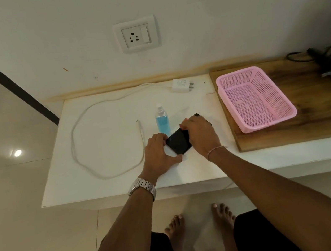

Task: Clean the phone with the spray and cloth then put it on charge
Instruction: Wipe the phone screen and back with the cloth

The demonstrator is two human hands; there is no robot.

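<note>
Two bare forearms reach forward and slightly inward from the bottom of the view. The left hand (158,153), with a metal watch (142,188) at its wrist, curls its fingers and thumb closed around the near end of a phone (178,141). The right hand (200,133), a thin bracelet (216,150) at the wrist, lies palm down, pressing on the phone's far part.

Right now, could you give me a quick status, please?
Both hands, left and right, on phone. Charger unplugged. Spray bottle close behind.

Empty pink basket (255,98) on a wooden board (305,122), wall socket (135,35) above the counter (108,184).
</note>
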